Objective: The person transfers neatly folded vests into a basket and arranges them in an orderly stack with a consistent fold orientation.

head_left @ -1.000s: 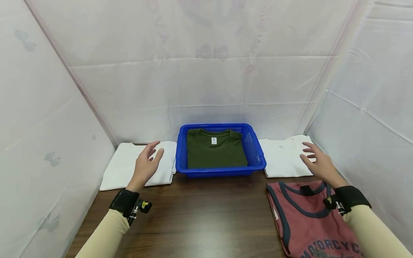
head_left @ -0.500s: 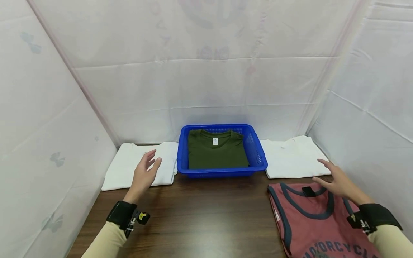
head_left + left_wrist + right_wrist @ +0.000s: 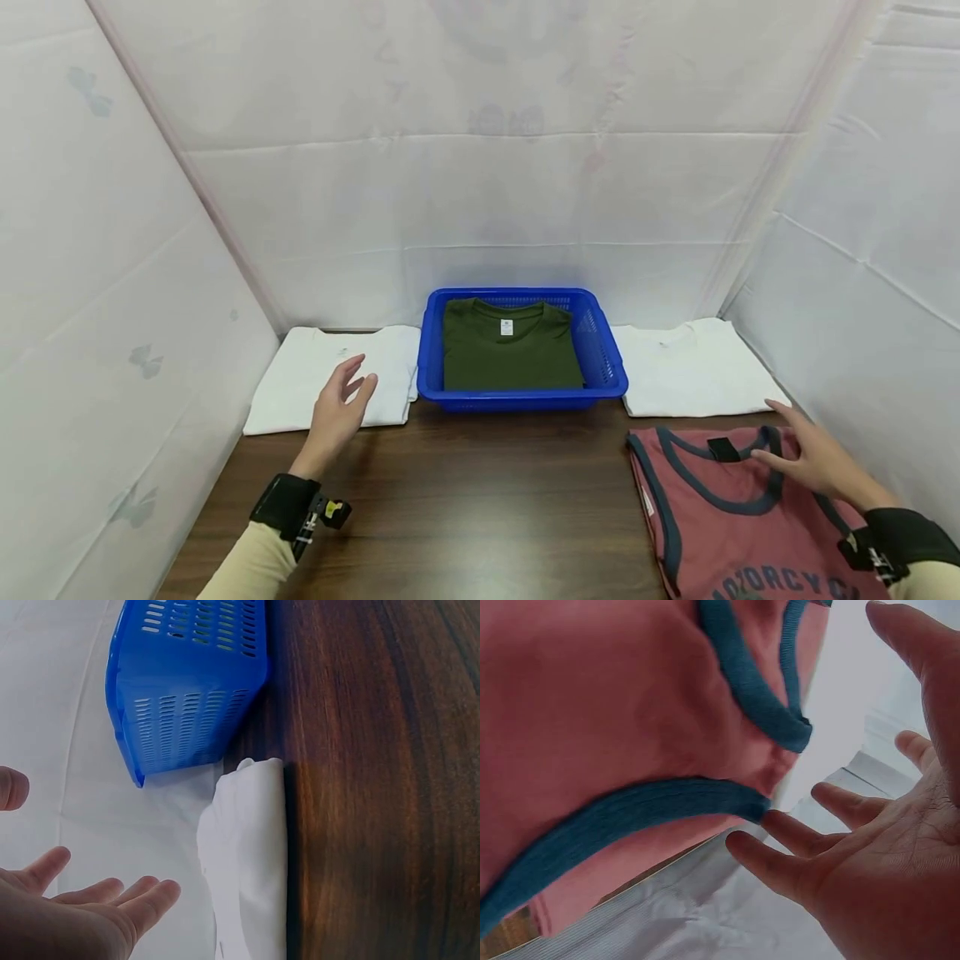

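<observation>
My left hand (image 3: 335, 417) hovers over the front of a folded white shirt (image 3: 288, 379), fingers loosely bent and holding nothing. In the left wrist view that white shirt (image 3: 251, 855) lies beyond the fingers. On the right, my right hand (image 3: 817, 458) is held above the collar end of a folded red shirt (image 3: 720, 533) with dark blue trim and printed lettering. Its fingers are spread and relaxed, with the fingertips close to the blue edge band (image 3: 727, 796) in the right wrist view. Nothing lies in its palm.
A blue plastic basket (image 3: 525, 402) stands at the back centre with a folded dark green shirt (image 3: 510, 358) inside. Another folded white shirt (image 3: 697, 375) lies right of the basket. Pale cloth walls (image 3: 495, 192) enclose the back and sides of the brown wooden table (image 3: 480, 492).
My right hand has moved from over the right white shirt, nearer to me and rightward, to over the red shirt. The left hand has barely moved. The view has shifted slightly.
</observation>
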`<state>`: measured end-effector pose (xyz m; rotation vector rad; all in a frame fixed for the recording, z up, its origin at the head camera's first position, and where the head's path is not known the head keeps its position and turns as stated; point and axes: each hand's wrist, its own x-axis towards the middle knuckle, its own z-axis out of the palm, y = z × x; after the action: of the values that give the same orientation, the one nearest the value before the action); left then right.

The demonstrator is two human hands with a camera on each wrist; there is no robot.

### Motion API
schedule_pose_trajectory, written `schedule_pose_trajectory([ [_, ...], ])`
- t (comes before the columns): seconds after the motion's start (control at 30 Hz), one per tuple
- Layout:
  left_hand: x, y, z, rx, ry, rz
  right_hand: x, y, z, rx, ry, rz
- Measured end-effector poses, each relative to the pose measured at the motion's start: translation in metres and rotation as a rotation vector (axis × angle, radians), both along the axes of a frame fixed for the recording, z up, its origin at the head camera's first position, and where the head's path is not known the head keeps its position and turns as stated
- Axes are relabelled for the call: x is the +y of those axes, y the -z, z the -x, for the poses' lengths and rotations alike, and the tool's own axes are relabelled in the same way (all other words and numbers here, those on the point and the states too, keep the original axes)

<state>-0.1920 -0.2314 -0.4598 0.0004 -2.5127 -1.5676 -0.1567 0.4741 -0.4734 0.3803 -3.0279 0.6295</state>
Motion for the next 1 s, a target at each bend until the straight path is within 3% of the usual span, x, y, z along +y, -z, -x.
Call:
schedule_pose_trajectory([
  [0.47,-0.002,0.007,-0.004,-0.022,0.005,-0.021,0.016,0.017,-0.002,-0.171,0.01,-0.098],
  [0.87,-0.003,0.009,-0.006,-0.02,-0.003,-0.017,0.021,0.023,-0.002,-0.154,0.028,-0.114],
  [1.0,-0.002,0.009,-0.007,-0.036,0.004,-0.057,0.022,0.024,-0.002,-0.149,0.036,-0.117],
])
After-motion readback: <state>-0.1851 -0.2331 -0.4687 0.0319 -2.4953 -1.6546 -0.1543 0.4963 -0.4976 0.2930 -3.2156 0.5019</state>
